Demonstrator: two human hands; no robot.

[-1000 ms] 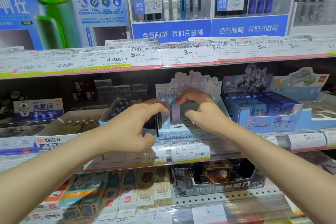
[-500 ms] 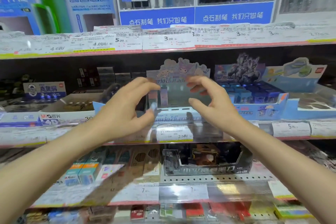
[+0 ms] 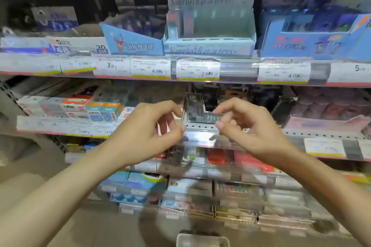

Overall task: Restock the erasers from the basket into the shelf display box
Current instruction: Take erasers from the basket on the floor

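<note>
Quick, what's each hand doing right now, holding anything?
Left hand: fingers loosely curled, holding nothing visible.
Right hand: fingers loosely curled, holding nothing visible.

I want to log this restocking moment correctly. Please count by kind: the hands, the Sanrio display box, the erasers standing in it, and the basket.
Hands: 2, the left hand and the right hand
Sanrio display box: 1
Upright erasers at its left end: 2, as far as the blur allows
Grey basket, only its rim in view: 1
Total: 6
</note>
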